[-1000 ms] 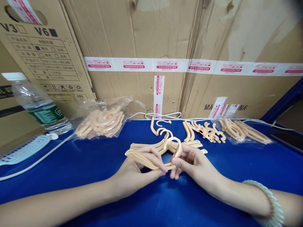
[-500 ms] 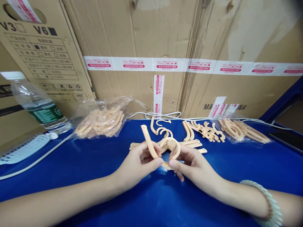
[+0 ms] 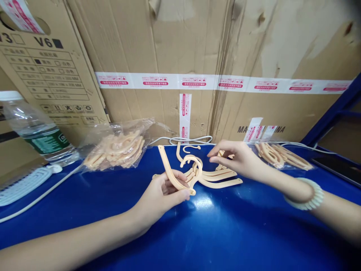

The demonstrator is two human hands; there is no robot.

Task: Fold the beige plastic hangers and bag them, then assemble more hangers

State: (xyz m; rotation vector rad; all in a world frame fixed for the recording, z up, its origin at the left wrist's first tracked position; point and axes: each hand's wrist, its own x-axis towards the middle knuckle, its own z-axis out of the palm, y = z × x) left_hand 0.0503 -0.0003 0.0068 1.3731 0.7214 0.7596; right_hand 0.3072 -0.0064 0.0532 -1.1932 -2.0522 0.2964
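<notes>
In my left hand (image 3: 172, 192), a curved, peach-coloured hanger arm (image 3: 167, 164) is pinched near its lower end. A hanger hook (image 3: 199, 168) meets that end and rises beside it; whether the two are fastened I cannot tell. My right hand (image 3: 235, 158) hovers over loose hanger parts (image 3: 221, 167) at the back, thumb and fingers apart, hiding most of them. Behind the held pieces lie several hanger arms (image 3: 222, 183). Farther back are a loose hook (image 3: 192, 149) and an upright-lying curved arm (image 3: 178, 152).
Clear bags of hanger parts lie at left (image 3: 115, 148) and right (image 3: 282, 156) on the blue table (image 3: 197, 237). A water bottle (image 3: 42, 131), a hairbrush (image 3: 25, 184) and a white cable (image 3: 53, 188) are at left. A dark phone-like slab (image 3: 337, 169) lies far right. Cardboard boxes (image 3: 169, 45) stand behind.
My right hand has let go of the hook and moved right and back, over the loose parts. My left hand keeps its hold and has shifted slightly left.
</notes>
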